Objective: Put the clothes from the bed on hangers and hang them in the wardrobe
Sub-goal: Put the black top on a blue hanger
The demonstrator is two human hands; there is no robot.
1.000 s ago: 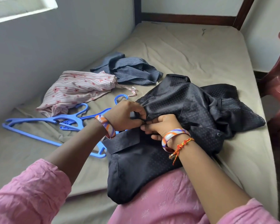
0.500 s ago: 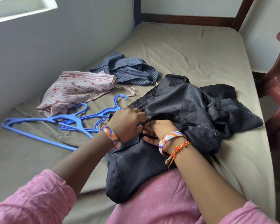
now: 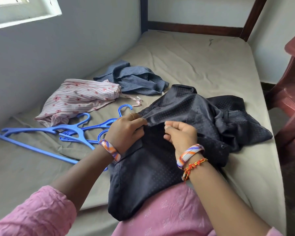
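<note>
A dark navy dotted shirt (image 3: 186, 116) lies crumpled on the bed (image 3: 203, 65) in front of me, its lower part hanging over the near edge. My left hand (image 3: 126, 130) grips the shirt's front edge and holds it up. My right hand (image 3: 179, 133) has its fingers curled just right of that edge, over the dark opening; what it holds is hidden. Blue plastic hangers (image 3: 71, 132) lie on the sheet to the left, one partly under the shirt and my left hand. A pink striped flowered garment (image 3: 78, 99) and a blue striped shirt (image 3: 133, 79) lie further back left.
The bed runs along a grey wall (image 3: 49, 57) on the left, with a window ledge (image 3: 24, 19) above. A dark wooden bed frame (image 3: 194, 28) closes the far end. A red plastic chair (image 3: 293, 99) stands close to the bed's right side.
My hands have drawn apart and the shirt's front has opened, showing a dark gap between them. My right hand has lifted off the cloth a little.
</note>
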